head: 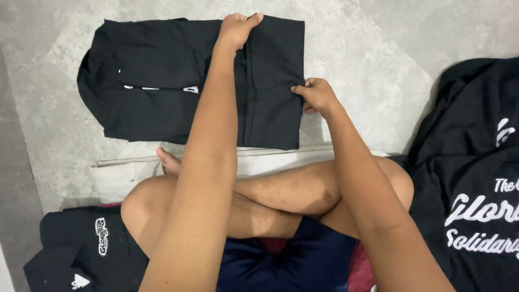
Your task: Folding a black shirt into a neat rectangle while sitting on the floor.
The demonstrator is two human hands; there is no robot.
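Legs crossed at frame bottom, folded black shirt (86, 246) by the left knee, black printed pile (476, 178) at right, cut off. R hand (316, 95) pinches right edge of black garment (157, 81) on concrete floor (367, 54); L hand (237, 30) pinches its far top edge. Best: keep edges aligned, tension even, smooth the crease. Garment's middle hidden by L forearm; type unclear.

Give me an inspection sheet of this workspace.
Surface: grey concrete floor, white cloth by the knees.
Job's things: black shirt, partly folded, flat on the floor.
Clutter: folded black shirt lower left; black printed shirt spread at right.
Hands: left hand grips the shirt's far edge; right hand pinches its right edge.
Cables: nothing seen.
Surroundings: person's crossed legs, seated.
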